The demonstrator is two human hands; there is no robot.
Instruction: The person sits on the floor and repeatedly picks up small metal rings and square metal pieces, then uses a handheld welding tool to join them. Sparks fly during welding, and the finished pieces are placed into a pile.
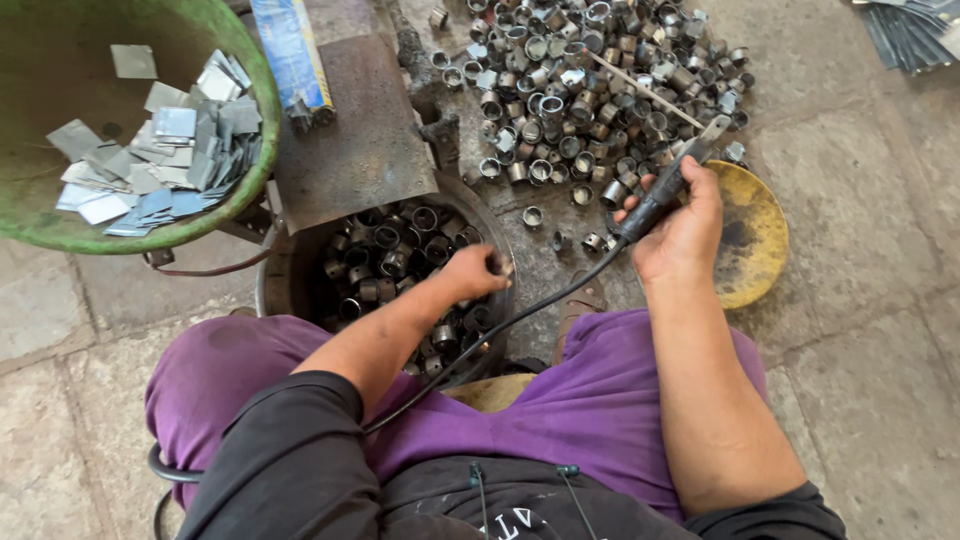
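We see the right hand [682,228] clenched around a black-handled tool [665,185], its cable [520,318] trailing back across the lap, its tip pointing at the heap of short metal rings [585,85] spread on the stone floor [860,330]. The left hand [472,272] reaches into the round dark bucket [280,275] between the knees, fingers closed on one ring [497,264] at its rim; more rings fill the bucket. Just behind the right hand lies a yellow dish [755,235]. Beyond the bucket sits a rusty metal plate [350,130], and to the left a green tub [215,60] holds flat grey metal squares [165,160].
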